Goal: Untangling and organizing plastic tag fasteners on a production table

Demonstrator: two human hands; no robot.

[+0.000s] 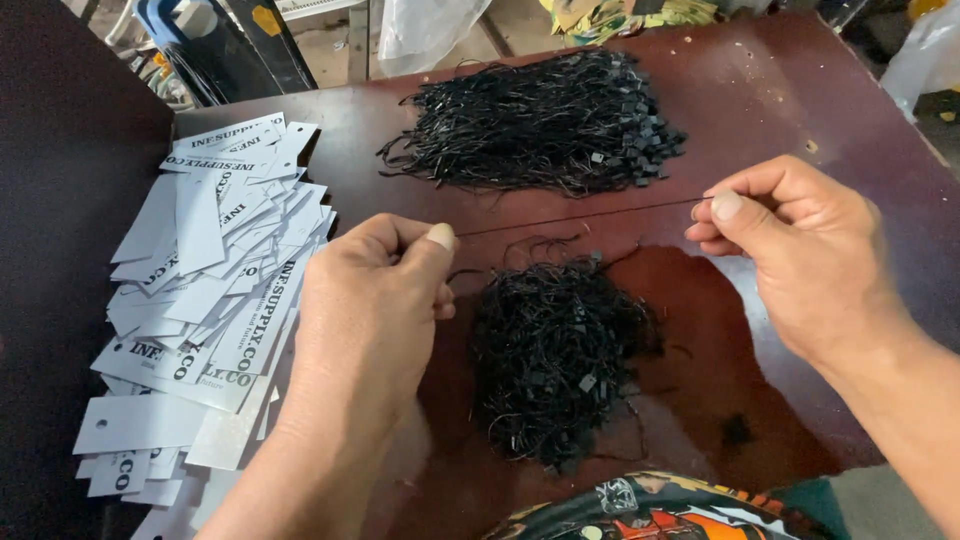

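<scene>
a thin black string (575, 213) is pinched taut between the left hand (375, 300) and the right hand (790, 250), fingertips closed on each end. its long axis runs side to side, just above the near string pile (555, 360).

1. A thin black string (570, 208) runs taut, nearly level, between the pinched fingertips of the left hand (375, 300) and the right hand (795, 250).
2. A tangled pile of black tag strings (555, 355) lies on the table directly below it.
</scene>
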